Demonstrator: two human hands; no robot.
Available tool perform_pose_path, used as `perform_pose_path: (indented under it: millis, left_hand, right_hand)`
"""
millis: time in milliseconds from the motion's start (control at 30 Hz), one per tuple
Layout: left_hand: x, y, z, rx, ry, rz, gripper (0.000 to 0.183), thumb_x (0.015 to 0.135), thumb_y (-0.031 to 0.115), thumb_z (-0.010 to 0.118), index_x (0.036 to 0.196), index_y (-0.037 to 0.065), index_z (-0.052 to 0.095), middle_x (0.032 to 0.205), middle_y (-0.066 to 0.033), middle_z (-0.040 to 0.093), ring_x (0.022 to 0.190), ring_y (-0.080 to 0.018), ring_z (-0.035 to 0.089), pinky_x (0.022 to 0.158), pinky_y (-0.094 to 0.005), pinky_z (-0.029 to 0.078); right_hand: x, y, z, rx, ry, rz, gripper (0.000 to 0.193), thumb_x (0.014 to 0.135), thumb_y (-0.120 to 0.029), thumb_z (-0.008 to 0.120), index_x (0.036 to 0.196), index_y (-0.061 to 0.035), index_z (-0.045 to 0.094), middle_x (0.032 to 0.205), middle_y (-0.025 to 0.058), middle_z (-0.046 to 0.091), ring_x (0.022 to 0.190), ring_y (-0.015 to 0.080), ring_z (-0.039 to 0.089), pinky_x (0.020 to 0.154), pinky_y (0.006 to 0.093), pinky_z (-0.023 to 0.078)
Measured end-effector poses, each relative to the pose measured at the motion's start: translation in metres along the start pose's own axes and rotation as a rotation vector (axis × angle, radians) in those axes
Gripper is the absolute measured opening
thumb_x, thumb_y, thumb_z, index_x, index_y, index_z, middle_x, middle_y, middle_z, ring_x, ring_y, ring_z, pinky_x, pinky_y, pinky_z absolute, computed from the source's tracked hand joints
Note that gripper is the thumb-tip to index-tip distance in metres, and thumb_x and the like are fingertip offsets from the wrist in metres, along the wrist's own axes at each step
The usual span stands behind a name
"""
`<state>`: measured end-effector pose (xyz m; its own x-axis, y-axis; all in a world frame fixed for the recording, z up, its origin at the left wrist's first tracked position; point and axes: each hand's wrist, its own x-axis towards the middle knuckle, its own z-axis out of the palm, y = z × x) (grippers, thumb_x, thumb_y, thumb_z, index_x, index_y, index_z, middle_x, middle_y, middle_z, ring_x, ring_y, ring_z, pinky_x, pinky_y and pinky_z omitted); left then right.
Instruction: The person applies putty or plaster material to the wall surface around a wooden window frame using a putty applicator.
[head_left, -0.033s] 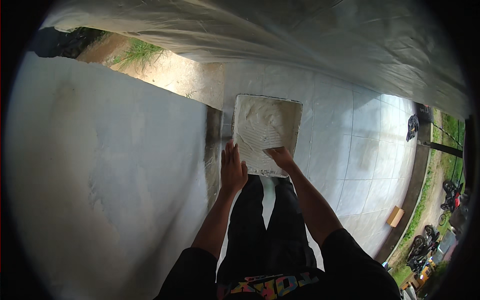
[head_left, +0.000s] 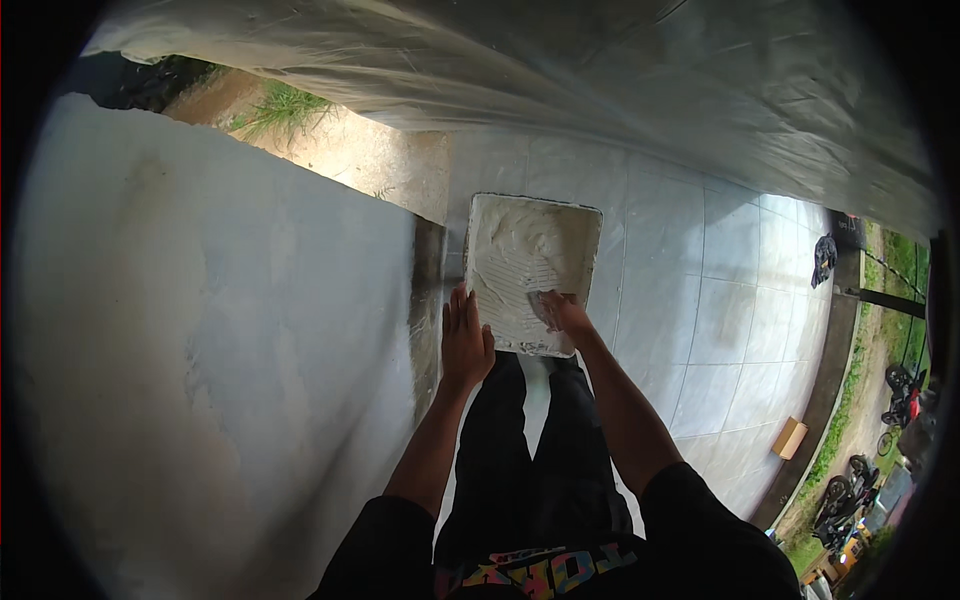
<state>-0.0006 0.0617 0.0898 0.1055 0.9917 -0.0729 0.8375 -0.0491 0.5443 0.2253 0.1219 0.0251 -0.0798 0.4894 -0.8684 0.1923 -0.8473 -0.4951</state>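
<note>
A rectangular tray point(head_left: 597, 240) with a smeared rim stands in front of my legs. Pale, wet filler paste point(head_left: 520, 245) coats its inside, with parallel ridges across the middle and thicker swirls at the far end. My left hand point(head_left: 465, 340) lies along the tray's near left side, fingers stretched out and touching its edge. Over the near right part of the tray, my right hand point(head_left: 566, 312) grips a small grey flat scraper point(head_left: 540, 300). Its blade is down at the paste; my fingers cover most of the handle.
To the left rises a grey plastered wall point(head_left: 300, 300) with a dark lower strip. A translucent plastic sheet point(head_left: 560, 70) hangs across the far side. Pale floor tiles point(head_left: 730, 310) extend right, toward a cardboard box point(head_left: 789, 438), a black bag point(head_left: 824, 258) and parked motorcycles point(head_left: 845, 495) outside.
My right hand has turned slightly, so more of the scraper's blade shows. The view has shifted a little; my left hand stays at the tray's edge.
</note>
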Motion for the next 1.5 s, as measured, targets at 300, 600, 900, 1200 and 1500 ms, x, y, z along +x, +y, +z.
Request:
perform_pose_path:
  millis: [300,600,900,1200,1500]
  left_hand:
    - [-0.035,0.083,-0.035,0.029,0.100,-0.001,0.063,0.092,0.011,0.052,0.148,-0.010,0.032,0.161,-0.0317,0.023,0.153,-0.0455,0.019,0.124,-0.0568,0.017]
    - [-0.096,0.122,-0.084,0.158,0.329,-0.200,0.067,0.092,0.013,0.053,0.150,-0.011,0.030,0.163,-0.0299,0.021,0.154,-0.0421,0.017,0.125,-0.0545,0.013]
    - [-0.185,0.133,-0.153,0.395,0.252,-0.259,0.069,0.092,0.019,0.058,0.150,-0.008,0.033,0.163,-0.0262,0.024,0.154,-0.0395,0.018,0.126,-0.0516,0.014]
    - [-0.312,0.126,-0.217,0.590,0.355,-0.495,0.068,0.092,0.019,0.060,0.150,-0.006,0.036,0.164,-0.0235,0.024,0.154,-0.0372,0.020,0.126,-0.0505,0.016]
    - [-0.445,0.124,-0.280,0.768,0.437,-0.393,0.061,0.090,0.016,0.058,0.145,-0.005,0.043,0.160,-0.0238,0.033,0.152,-0.0377,0.026,0.125,-0.0505,0.019]
  right_hand:
    - [-0.097,-0.047,-0.022,0.712,-0.448,-0.163,0.054,0.094,-0.041,0.051,0.138,-0.0099,0.055,0.130,0.0110,0.063,0.114,0.0335,0.063,0.096,0.0640,0.047]
    - [-0.144,-0.078,0.000,0.784,-0.652,-0.152,0.052,0.091,-0.040,0.053,0.132,-0.0082,0.057,0.126,0.0139,0.062,0.113,0.0404,0.060,0.092,0.0686,0.046]
    - [-0.191,-0.085,0.116,0.666,-0.865,-0.118,0.048,0.092,-0.041,0.058,0.132,-0.0138,0.056,0.130,0.0113,0.059,0.120,0.0351,0.057,0.098,0.0655,0.042]
    - [-0.343,-0.072,0.234,0.580,-1.067,-0.370,0.047,0.098,-0.030,0.060,0.135,-0.0023,0.057,0.120,0.0092,0.061,0.112,0.0229,0.060,0.091,0.0432,0.050]
    - [-0.498,-0.029,0.302,0.122,-0.795,-1.807,0.060,0.079,-0.008,0.069,0.136,0.0086,0.057,0.143,0.0239,0.056,0.135,0.0373,0.051,0.116,0.0459,0.034]
